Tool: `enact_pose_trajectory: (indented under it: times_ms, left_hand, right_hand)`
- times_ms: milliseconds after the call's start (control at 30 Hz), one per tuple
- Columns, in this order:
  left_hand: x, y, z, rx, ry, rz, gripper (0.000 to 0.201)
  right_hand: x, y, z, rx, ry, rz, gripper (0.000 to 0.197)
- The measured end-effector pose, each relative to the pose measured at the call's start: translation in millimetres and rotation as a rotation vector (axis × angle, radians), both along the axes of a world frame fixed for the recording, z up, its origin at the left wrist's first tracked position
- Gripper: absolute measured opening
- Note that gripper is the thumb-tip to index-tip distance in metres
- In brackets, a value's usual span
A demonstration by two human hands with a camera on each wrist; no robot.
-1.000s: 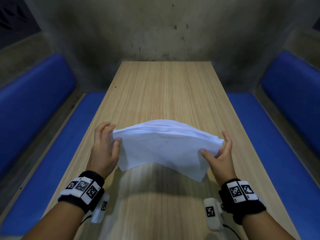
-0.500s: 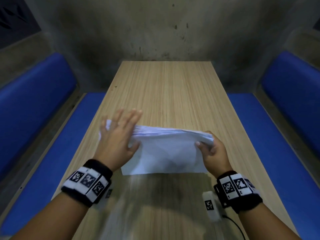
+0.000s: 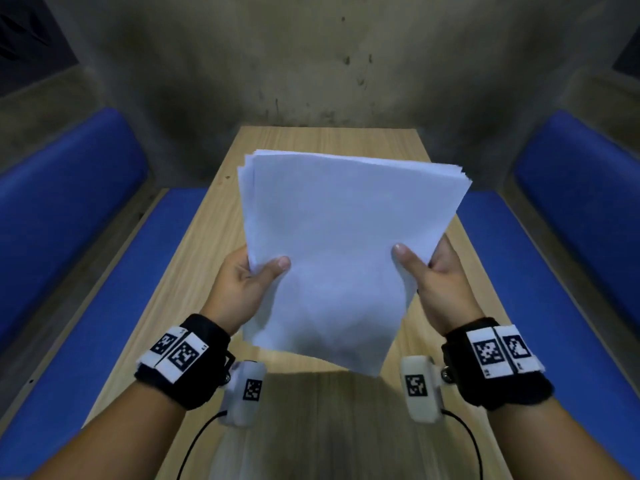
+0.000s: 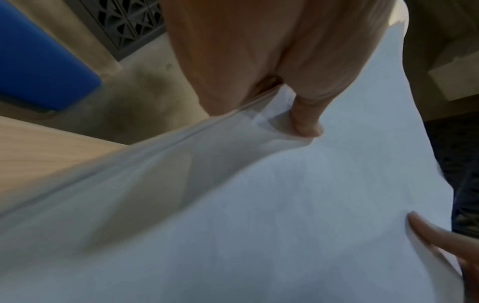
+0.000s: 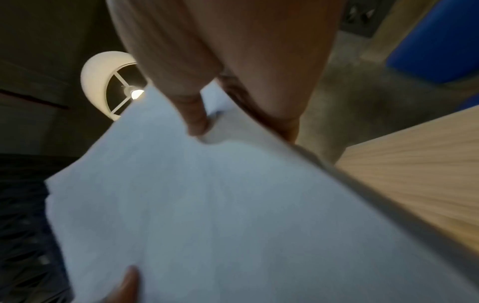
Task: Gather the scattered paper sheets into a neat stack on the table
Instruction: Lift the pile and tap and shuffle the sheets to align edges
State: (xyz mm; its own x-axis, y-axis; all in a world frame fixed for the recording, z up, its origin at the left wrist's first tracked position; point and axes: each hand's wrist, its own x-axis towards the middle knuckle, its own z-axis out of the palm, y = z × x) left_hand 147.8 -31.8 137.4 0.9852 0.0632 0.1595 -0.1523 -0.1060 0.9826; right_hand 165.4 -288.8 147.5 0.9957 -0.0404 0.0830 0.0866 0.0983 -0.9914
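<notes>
White paper stack (image 3: pixel 341 244), raised above tabletop (image 3: pixel 194 271); pinched by left hand (image 3: pixel 242 289) and right hand (image 3: pixel 438 282). Squaring step; next: tap edges level, lay down.

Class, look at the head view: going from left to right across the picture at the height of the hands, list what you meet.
Left blue bench seat → left hand → paper stack → right hand → right blue bench seat.
</notes>
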Motion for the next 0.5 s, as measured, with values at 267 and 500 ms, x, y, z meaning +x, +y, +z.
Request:
enact_pose_trajectory:
  times_ms: [267,500]
  left_hand:
    - [-8,-9,-9,-0.040,-0.050,0.091,0.022]
    - [-24,-6,-35,0.042,-0.003,0.134,0.067]
  right_hand:
    - [-13,20,11,-0.131,-0.196,-0.117,0.048]
    - [-26,19,-14,-0.264,-0.109,-0.103,0.078]
